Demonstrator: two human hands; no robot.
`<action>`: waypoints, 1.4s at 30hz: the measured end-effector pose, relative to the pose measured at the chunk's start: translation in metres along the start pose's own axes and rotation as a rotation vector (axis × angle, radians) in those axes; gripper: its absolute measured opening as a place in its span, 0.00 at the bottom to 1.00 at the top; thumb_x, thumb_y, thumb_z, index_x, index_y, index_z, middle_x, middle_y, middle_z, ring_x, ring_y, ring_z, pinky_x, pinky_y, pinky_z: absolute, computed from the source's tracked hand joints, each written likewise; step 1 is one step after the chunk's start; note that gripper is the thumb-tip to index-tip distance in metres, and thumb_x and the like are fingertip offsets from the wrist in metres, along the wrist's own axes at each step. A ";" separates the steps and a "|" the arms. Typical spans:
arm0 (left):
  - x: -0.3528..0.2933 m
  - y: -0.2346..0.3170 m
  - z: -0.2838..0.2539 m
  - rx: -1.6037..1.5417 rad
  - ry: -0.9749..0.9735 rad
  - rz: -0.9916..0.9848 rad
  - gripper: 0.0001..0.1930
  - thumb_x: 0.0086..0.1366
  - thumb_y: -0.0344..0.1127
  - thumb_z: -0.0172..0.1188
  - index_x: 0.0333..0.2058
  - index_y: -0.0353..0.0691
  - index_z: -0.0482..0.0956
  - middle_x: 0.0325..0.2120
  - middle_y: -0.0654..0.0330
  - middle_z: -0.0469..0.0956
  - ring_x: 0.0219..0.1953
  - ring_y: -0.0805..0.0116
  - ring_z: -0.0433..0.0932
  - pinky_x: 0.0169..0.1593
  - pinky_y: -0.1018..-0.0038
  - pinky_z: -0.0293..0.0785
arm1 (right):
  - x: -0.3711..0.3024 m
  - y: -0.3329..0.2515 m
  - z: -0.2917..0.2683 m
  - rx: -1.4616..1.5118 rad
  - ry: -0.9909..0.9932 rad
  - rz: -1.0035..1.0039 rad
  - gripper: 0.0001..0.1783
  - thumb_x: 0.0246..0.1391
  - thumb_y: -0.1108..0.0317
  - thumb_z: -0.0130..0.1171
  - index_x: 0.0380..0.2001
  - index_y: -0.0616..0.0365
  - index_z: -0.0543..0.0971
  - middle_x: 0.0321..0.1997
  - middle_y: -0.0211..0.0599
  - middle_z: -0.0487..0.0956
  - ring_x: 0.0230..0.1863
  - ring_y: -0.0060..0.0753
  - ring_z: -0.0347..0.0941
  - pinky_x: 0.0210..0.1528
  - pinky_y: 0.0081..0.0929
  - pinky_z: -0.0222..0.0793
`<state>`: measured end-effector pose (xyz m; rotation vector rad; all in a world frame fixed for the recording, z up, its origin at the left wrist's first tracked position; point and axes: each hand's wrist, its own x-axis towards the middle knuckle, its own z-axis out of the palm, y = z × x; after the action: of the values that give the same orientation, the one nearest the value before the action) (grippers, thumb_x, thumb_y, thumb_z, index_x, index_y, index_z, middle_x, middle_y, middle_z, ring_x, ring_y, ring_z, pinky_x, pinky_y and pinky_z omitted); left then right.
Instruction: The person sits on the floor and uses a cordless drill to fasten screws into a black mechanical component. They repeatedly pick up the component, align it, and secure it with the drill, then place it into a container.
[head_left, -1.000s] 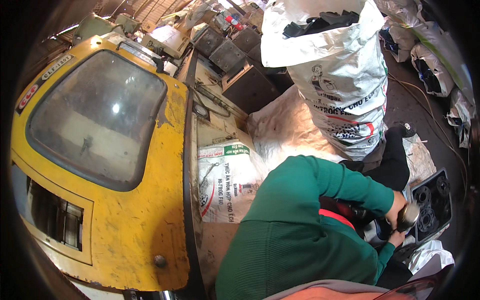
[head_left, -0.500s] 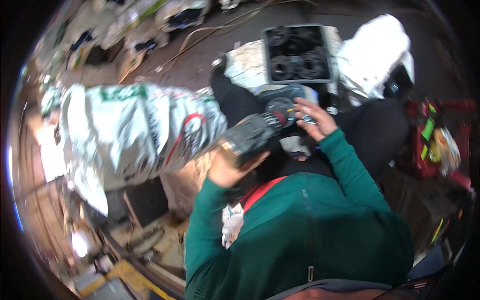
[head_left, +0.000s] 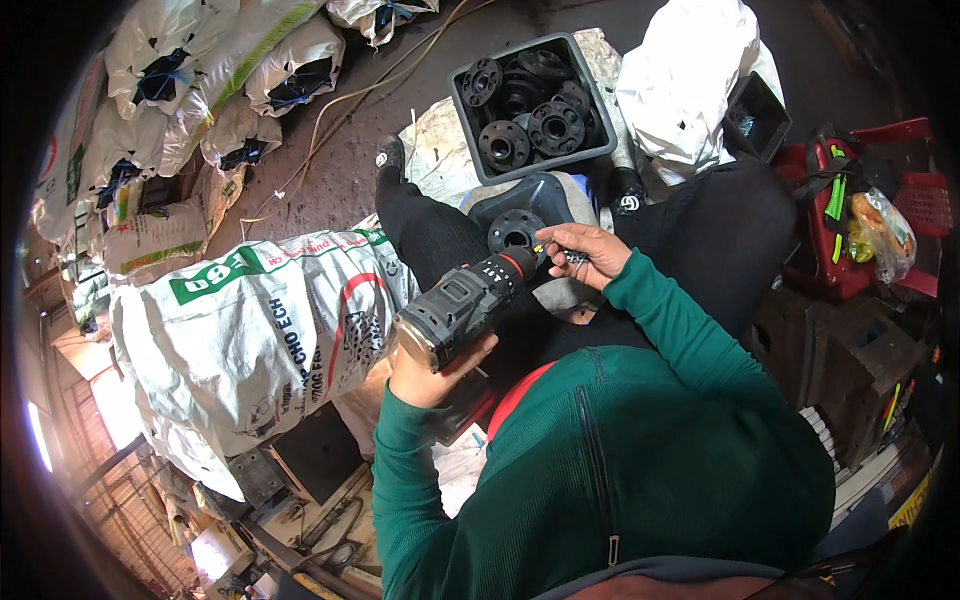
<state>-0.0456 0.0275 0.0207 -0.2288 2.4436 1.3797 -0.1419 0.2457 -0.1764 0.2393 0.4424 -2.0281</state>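
Observation:
My left hand (head_left: 420,378) is wrapped round a dark grey cordless drill (head_left: 455,312), whose chuck with a red ring points away and to the right. A black round flange with holes (head_left: 513,226) sits between my knees on a dark, rounded support (head_left: 565,203), just past the chuck. At the drill's tip, my right hand (head_left: 597,254) is closed, thumb and forefinger pinching close to a small yellow piece. Several small shiny metal pieces, seemingly screws (head_left: 576,257), show beneath those fingers. Whether the bit touches the flange I cannot tell.
Ahead stands a grey bin (head_left: 456,112) full of black flanges. Right of it are a white sack (head_left: 680,90) and a small black box (head_left: 757,118). A large printed sack (head_left: 250,340) lies at my left; a red plastic chair (head_left: 810,245) holds bagged things.
The whole view has shifted, so the bin and hands appear farther left, and the blur has gone. Left hand still holds the drill; right hand stays by its tip.

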 end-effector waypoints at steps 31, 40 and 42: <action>0.043 -0.015 -0.018 0.245 -0.008 -0.007 0.22 0.49 0.26 0.65 0.46 0.34 0.76 0.34 0.60 0.79 0.34 0.71 0.78 0.37 0.73 0.75 | 0.022 0.009 -0.029 -0.369 0.603 -0.116 0.16 0.61 0.57 0.54 0.42 0.57 0.81 0.19 0.19 0.63 0.16 0.12 0.54 0.17 0.14 0.53; 0.073 -0.014 -0.006 0.315 -0.091 0.045 0.22 0.52 0.26 0.65 0.47 0.33 0.74 0.40 0.54 0.79 0.41 0.64 0.79 0.45 0.71 0.74 | 0.038 0.019 -0.030 -0.689 0.557 -0.138 0.20 0.50 0.54 0.66 0.38 0.60 0.82 0.26 0.28 0.78 0.27 0.19 0.70 0.31 0.19 0.66; 0.079 -0.006 -0.002 0.317 -0.110 0.001 0.22 0.52 0.26 0.65 0.47 0.33 0.74 0.41 0.53 0.79 0.42 0.63 0.79 0.47 0.71 0.74 | 0.039 0.023 -0.030 -0.760 0.572 -0.097 0.24 0.46 0.52 0.69 0.37 0.63 0.82 0.27 0.31 0.79 0.29 0.21 0.72 0.34 0.21 0.68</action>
<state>-0.1180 0.0244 -0.0109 -0.0732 2.5229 0.9576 -0.1414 0.2163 -0.2219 0.3223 1.5543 -1.7126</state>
